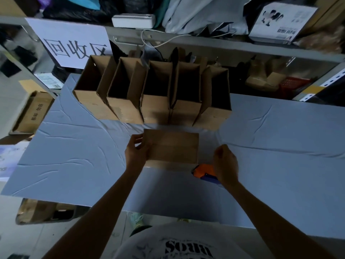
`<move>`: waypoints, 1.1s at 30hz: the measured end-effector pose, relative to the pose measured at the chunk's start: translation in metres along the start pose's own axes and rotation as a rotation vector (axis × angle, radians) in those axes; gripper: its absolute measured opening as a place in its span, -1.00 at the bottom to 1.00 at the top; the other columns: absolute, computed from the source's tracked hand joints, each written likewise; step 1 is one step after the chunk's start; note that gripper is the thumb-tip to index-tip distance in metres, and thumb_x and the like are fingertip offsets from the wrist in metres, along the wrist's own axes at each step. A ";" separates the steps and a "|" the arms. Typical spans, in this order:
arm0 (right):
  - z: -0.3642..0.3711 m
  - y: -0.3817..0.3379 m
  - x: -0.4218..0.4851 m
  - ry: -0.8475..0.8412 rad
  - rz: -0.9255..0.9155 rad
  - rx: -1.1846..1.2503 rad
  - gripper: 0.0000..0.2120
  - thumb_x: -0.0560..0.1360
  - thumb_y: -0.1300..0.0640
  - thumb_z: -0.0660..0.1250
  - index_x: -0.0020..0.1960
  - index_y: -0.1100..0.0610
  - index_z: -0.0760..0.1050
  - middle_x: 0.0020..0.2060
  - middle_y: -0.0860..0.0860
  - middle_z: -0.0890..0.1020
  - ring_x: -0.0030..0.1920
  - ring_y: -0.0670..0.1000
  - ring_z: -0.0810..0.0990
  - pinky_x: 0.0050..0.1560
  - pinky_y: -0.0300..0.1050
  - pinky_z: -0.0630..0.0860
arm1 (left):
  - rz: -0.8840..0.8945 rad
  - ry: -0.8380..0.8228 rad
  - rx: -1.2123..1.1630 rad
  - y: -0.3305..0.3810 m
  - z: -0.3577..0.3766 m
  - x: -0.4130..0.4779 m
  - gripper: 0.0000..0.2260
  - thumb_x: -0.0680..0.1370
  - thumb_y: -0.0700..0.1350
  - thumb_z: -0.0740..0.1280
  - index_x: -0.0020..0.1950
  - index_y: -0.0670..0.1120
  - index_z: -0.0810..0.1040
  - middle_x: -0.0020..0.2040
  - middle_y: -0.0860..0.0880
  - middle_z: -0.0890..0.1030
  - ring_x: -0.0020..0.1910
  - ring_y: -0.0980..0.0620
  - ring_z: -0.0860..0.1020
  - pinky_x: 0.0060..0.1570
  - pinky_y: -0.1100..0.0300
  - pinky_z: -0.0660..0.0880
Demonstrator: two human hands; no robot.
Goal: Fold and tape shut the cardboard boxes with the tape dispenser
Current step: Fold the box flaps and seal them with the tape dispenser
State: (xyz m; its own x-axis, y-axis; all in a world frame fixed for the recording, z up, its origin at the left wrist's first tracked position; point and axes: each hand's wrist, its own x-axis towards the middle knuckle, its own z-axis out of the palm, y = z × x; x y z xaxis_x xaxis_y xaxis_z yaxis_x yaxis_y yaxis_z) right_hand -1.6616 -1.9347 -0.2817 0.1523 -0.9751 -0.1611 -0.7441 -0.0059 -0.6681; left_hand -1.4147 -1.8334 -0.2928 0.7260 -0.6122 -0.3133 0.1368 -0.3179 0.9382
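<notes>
The tabletop (pixel 280 137), under a wrinkled blue-grey cover, is carrying everything. Toward twelve o'clock a row of five open boxes (pixel 156 109) is standing side by side, flaps pointing up and insides showing only dark. None of these is folded or taped yet.

Just this side of the row, near the centre, the closed box (pixel 173 146) is lying with its top flaps folded flat. In this dim light I cannot tell whether tape is running along its seam.

The left hand (pixel 136 152) is gripping the box at its nine o'clock edge, fingers and thumb curling about it, apparently steadying it. The right hand (pixel 225 165) is wrapping round the tape dispenser (pixel 203 170), orange and blue, at about four o'clock from the box, just off its near corner. Whether it is touching the tabletop is unclear.

By my reading the job is standing early: one box is folded and at the taping step, and five are waiting.
</notes>
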 end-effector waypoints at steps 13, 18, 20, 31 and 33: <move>0.017 0.087 -0.015 -0.333 -0.210 -0.389 -0.62 0.52 0.01 0.32 0.24 0.20 0.42 0.12 0.09 0.52 0.16 0.12 0.46 0.10 -0.03 0.44 | 0.010 0.117 0.063 -0.002 0.011 -0.011 -0.74 0.51 -0.03 0.39 0.20 0.10 0.55 0.04 0.00 0.60 -0.09 0.18 0.56 -0.31 0.37 0.46; 0.012 0.082 -0.013 -0.292 -0.249 -0.366 -0.70 0.51 0.15 0.33 0.23 0.14 0.45 0.12 0.08 0.56 0.15 0.11 0.49 0.12 0.01 0.44 | 0.009 0.088 0.094 0.000 0.008 -0.013 -0.71 0.53 -0.01 0.38 0.24 0.07 0.52 0.06 0.01 0.57 -0.07 0.15 0.56 -0.36 0.41 0.45; 0.000 0.073 -0.003 -0.205 -0.257 -0.230 -0.68 0.44 0.20 0.38 0.18 0.04 0.52 0.06 0.01 0.58 0.09 0.05 0.53 0.09 -0.08 0.47 | 0.010 0.070 0.105 0.001 0.006 -0.010 -0.73 0.53 -0.02 0.38 0.22 0.05 0.53 0.04 0.00 0.58 -0.08 0.11 0.57 -0.36 0.38 0.47; -0.098 -0.025 0.054 -0.421 -0.092 0.051 -0.27 0.14 0.14 0.65 0.14 0.06 0.28 -0.17 0.04 0.63 -0.21 0.01 0.64 -0.18 -0.04 0.57 | 0.085 -0.138 0.201 0.006 0.013 -0.006 -0.76 0.52 -0.20 0.38 0.12 0.07 0.52 -0.07 0.07 0.60 -0.14 0.12 0.61 -0.36 0.34 0.52; -0.093 -0.046 0.042 -0.431 -0.183 -0.022 -0.20 0.05 0.10 0.68 0.14 0.05 0.29 -0.30 -0.04 0.63 -0.33 -0.10 0.62 -0.30 -0.12 0.56 | 0.096 -0.134 0.189 0.008 0.018 -0.011 -0.76 0.52 -0.21 0.38 0.14 0.03 0.52 -0.09 0.08 0.59 -0.15 0.14 0.60 -0.35 0.33 0.53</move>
State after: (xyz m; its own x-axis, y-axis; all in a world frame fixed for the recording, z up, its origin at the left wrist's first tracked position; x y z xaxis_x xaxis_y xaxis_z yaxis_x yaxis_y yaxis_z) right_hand -1.6812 -1.9960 -0.1900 0.5347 -0.7769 -0.3324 -0.6932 -0.1782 -0.6984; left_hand -1.4339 -1.8426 -0.2850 0.6321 -0.7326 -0.2523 -0.0665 -0.3757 0.9243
